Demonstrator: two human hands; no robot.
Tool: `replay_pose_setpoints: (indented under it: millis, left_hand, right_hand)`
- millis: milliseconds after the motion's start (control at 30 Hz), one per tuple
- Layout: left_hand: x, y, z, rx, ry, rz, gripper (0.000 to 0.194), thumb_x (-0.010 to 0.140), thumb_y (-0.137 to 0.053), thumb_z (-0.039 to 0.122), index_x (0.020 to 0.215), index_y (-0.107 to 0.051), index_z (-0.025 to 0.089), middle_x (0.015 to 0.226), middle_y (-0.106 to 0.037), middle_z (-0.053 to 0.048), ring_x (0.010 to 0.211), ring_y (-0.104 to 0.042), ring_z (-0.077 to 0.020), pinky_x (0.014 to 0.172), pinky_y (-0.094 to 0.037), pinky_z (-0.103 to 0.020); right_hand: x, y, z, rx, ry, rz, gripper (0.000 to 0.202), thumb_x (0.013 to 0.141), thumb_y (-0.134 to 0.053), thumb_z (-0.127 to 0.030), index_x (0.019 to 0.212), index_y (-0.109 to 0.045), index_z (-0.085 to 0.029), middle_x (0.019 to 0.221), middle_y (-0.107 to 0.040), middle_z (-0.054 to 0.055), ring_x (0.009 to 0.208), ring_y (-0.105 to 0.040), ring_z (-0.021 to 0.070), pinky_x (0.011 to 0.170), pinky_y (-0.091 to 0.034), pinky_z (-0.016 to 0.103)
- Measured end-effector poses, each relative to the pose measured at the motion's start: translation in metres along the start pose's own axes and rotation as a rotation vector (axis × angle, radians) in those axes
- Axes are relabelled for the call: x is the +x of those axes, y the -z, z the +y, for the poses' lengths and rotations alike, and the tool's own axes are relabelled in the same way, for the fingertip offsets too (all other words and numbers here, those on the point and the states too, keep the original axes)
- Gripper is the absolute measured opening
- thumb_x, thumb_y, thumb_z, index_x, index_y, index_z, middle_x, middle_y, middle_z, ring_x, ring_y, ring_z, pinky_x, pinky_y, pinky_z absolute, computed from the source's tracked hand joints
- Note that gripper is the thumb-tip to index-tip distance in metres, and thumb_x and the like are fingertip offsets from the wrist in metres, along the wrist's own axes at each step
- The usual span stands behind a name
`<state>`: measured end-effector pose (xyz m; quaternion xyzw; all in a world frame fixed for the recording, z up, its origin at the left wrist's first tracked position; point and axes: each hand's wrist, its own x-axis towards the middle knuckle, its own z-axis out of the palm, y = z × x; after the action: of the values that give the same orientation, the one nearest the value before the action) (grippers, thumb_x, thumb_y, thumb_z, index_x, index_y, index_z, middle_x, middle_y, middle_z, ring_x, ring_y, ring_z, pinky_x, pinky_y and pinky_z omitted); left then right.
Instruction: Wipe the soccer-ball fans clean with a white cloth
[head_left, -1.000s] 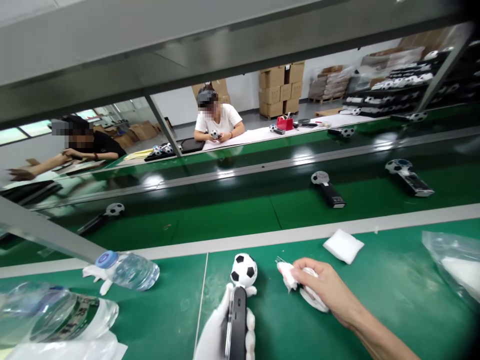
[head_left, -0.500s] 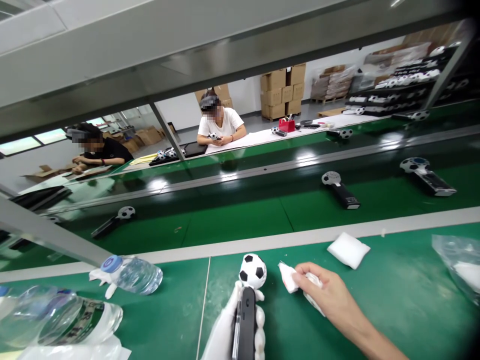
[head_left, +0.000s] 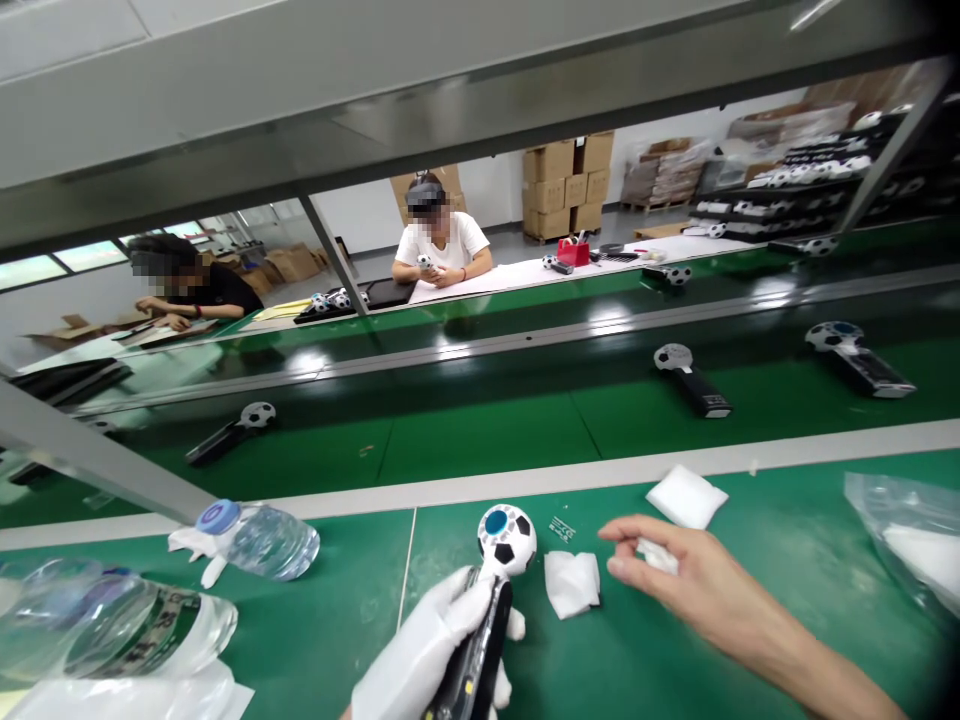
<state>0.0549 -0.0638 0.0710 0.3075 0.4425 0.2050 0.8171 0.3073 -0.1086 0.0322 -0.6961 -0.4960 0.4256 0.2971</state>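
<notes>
My left hand (head_left: pixel 420 645), in a white glove, is wrapped round the black handle of a handheld device (head_left: pixel 504 530). Its round head has a black-and-white football pattern, with a blue disc showing on the upper side. Right of it lies a folded white wipe (head_left: pixel 573 584), with a small clear label with white print (head_left: pixel 562 527) just beyond. My bare right hand (head_left: pixel 694 580) hovers to the right of the wipe, thumb and forefinger apart. A crumpled white tissue (head_left: pixel 657 555) shows within its curled fingers, partly hidden.
A white padded square (head_left: pixel 687 497) and a clear plastic bag (head_left: pixel 911 540) lie to the right. Water bottles (head_left: pixel 274 542) stand at left. Similar devices (head_left: pixel 691 380) rest on the green belt beyond the grey ledge. Two people (head_left: pixel 442 245) work across it, and a grey beam (head_left: pixel 480 90) crosses overhead.
My right hand has let go of the folded wipe, now on the table, and moved right. My left hand has turned the device, bringing the blue disc into view.
</notes>
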Motion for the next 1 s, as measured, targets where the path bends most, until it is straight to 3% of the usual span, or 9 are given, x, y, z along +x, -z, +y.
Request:
replay_pose_setpoints:
  millis: [100, 233, 367, 433, 533, 633, 700, 800, 1000]
  left_hand:
    - [-0.010, -0.005, 0.011, 0.145, -0.029, -0.069, 0.040, 0.081, -0.057, 0.043, 0.115, -0.051, 0.023, 0.091, -0.065, -0.006, 0.064, -0.061, -0.0152, 0.050, -0.052, -0.027]
    - [-0.006, -0.004, 0.027, 0.208, 0.035, -0.133, 0.038, 0.085, -0.053, 0.042, 0.111, -0.054, 0.015, 0.091, -0.064, -0.006, 0.067, -0.062, -0.0132, 0.055, -0.053, -0.025]
    - [-0.011, 0.003, 0.050, 0.290, 0.110, -0.187, 0.043, 0.080, -0.059, 0.042, 0.116, -0.052, 0.019, 0.090, -0.066, -0.010, 0.059, -0.065, -0.0203, 0.044, -0.048, -0.023]
    - [-0.017, 0.010, 0.055, 0.309, 0.105, -0.212, 0.045, 0.083, -0.051, 0.046, 0.119, -0.050, 0.018, 0.091, -0.066, -0.013, 0.061, -0.066, -0.0240, 0.045, -0.048, -0.025]
    - [-0.013, 0.024, 0.042, 0.238, -0.166, -0.160, 0.041, 0.080, -0.058, 0.040, 0.111, -0.056, 0.014, 0.100, -0.065, -0.016, 0.084, -0.065, -0.0279, 0.074, -0.053, -0.037]
    - [0.003, 0.032, 0.012, 0.186, -0.527, 0.010, 0.047, 0.063, -0.077, 0.029, 0.106, -0.060, 0.017, 0.111, -0.061, -0.013, 0.106, -0.056, -0.0298, 0.095, -0.044, -0.041]
    - [0.013, 0.029, -0.007, 0.138, -0.621, 0.111, 0.062, 0.060, -0.079, 0.029, 0.115, -0.052, 0.024, 0.114, -0.058, -0.009, 0.104, -0.056, -0.0268, 0.090, -0.048, -0.038]
    - [0.017, 0.012, -0.022, -0.019, -0.639, 0.187, 0.061, 0.078, -0.064, 0.031, 0.129, -0.033, 0.030, 0.098, -0.058, -0.004, 0.079, -0.061, -0.0160, 0.069, -0.051, -0.029]
    - [0.013, -0.013, -0.025, -0.168, -0.601, 0.123, 0.053, 0.084, -0.055, 0.034, 0.130, -0.028, 0.031, 0.076, -0.055, 0.001, 0.059, -0.054, -0.0106, 0.053, -0.045, -0.022]
  right_hand:
    - [0.006, -0.003, -0.019, 0.109, 0.094, -0.036, 0.038, 0.074, -0.061, -0.042, 0.109, -0.061, -0.028, 0.107, -0.062, 0.002, 0.097, -0.056, 0.0216, 0.083, -0.042, 0.030]
    - [0.015, -0.019, -0.038, 0.129, 0.175, -0.298, 0.055, 0.066, -0.070, -0.038, 0.118, -0.057, -0.029, 0.117, -0.058, 0.004, 0.105, -0.052, 0.0249, 0.089, -0.041, 0.035]
    - [0.012, -0.032, -0.045, 0.350, 0.114, -0.431, 0.047, 0.068, -0.070, -0.033, 0.113, -0.059, -0.024, 0.102, -0.063, 0.003, 0.090, -0.056, 0.0181, 0.077, -0.045, 0.026]
    - [0.007, -0.041, -0.044, 0.564, 0.055, -0.446, 0.040, 0.071, -0.067, -0.029, 0.109, -0.059, -0.021, 0.086, -0.062, 0.000, 0.067, -0.055, 0.0096, 0.058, -0.043, 0.017]
    - [0.001, -0.062, -0.038, 0.815, -0.064, -0.456, 0.036, 0.077, -0.062, -0.035, 0.108, -0.056, -0.018, 0.072, -0.057, -0.002, 0.040, -0.035, 0.0008, 0.034, -0.022, 0.012]
    - [-0.005, -0.089, -0.030, 0.996, -0.176, -0.435, 0.037, 0.080, -0.059, -0.043, 0.106, -0.054, -0.017, 0.067, -0.055, -0.002, 0.035, -0.031, -0.0007, 0.031, -0.012, 0.012]
    - [-0.011, -0.105, -0.027, 1.047, -0.251, -0.437, 0.037, 0.080, -0.058, -0.045, 0.103, -0.053, -0.017, 0.064, -0.054, -0.003, 0.034, -0.034, -0.0003, 0.030, -0.009, 0.012]
    - [-0.021, -0.120, -0.029, 1.038, -0.283, -0.555, 0.037, 0.079, -0.059, -0.043, 0.103, -0.052, -0.015, 0.068, -0.056, 0.000, 0.032, -0.034, -0.0006, 0.028, -0.010, 0.014]
    - [-0.031, -0.109, -0.035, 0.885, -0.134, -0.611, 0.030, 0.080, -0.060, -0.033, 0.101, -0.057, -0.012, 0.071, -0.054, 0.000, 0.037, -0.029, -0.0010, 0.033, -0.018, 0.013]
